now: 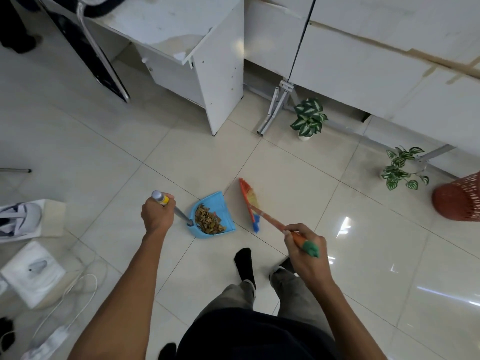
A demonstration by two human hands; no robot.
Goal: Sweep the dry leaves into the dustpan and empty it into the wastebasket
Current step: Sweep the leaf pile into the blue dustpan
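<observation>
On floor tiles [285, 165], left fingers [169, 206] gripping dustpan [217, 201] of dry leaves [209, 220], right fingers [293, 236] gripping broom [250, 198]

Dustpan [220, 203]: light blue; handle grey with a yellow band.
Dry leaves [209, 221]: brown and tan.
Broom [250, 201]: orange bar; bristles yellow, orange and blue; handle orange, green cap.
Wastebasket [459, 201]: brick red, open lattice.
Left potted plant [309, 118], right potted plant [400, 167]: green leaves striped white.
Floor tiles [285, 162]: glossy off-white, dark grout lines.
</observation>
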